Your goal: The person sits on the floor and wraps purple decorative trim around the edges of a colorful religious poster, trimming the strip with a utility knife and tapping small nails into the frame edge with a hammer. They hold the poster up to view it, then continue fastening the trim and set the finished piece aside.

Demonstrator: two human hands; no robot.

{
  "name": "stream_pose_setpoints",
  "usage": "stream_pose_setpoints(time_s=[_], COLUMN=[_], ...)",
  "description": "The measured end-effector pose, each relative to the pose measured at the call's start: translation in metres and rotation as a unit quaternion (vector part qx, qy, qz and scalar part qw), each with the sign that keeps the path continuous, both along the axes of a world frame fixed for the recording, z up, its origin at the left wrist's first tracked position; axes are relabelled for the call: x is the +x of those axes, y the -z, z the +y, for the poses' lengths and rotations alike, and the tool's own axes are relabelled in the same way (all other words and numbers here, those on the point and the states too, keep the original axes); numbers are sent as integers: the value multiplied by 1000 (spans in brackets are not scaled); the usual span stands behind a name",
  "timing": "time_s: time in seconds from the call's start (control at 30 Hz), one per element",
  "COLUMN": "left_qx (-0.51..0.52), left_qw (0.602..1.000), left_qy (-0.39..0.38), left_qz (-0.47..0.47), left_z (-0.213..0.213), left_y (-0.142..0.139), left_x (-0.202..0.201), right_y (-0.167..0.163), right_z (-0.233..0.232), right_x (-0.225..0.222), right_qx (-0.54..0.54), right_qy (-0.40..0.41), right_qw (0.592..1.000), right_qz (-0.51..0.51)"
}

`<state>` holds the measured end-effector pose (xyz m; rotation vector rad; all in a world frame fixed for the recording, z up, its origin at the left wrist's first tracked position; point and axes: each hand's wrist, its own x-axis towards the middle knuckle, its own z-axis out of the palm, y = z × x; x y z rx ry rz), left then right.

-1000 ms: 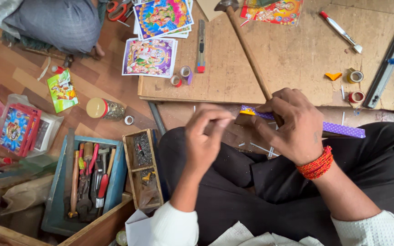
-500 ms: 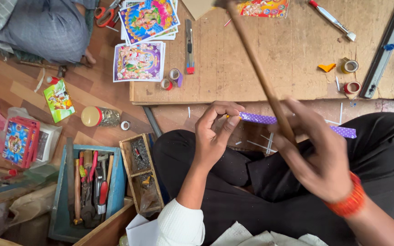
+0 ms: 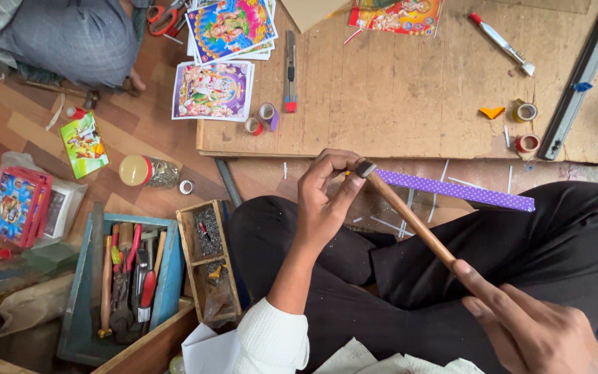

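Observation:
My left hand pinches the near end of a long purple dotted strip that lies across my lap, over black trousers. My right hand grips the wooden handle of a small hammer. The hammer's metal head rests at the strip's end, right by my left fingertips. Whether a nail sits between those fingers is too small to tell.
A wooden board lies ahead with colourful prints, tape rolls, a utility knife, a metal ruler. A blue tool tray and a small nail box sit left. Another person's knee is top left.
The hammer was raised high half a second ago; now its head has come down onto the strip's end by my left fingers. My right hand has slid back along the handle.

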<state>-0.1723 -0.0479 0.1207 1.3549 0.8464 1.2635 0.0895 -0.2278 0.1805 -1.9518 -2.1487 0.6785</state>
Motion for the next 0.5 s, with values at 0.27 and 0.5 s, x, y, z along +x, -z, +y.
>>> stream_pose_setpoints(time_s=[0.27,0.5], left_qx=[-9,-19], left_qw=[1000,1000], left_qy=[-7,-5], left_qz=[19,-11], left_z=[-1,-2], left_y=[-2,-3], left_x=[-4,0], right_y=[11,2], right_z=[-10,-8], right_x=[1,-6], right_qx=[77,100], right_qy=[-18,4], right_qw=[996,992], right_qz=[35,76])
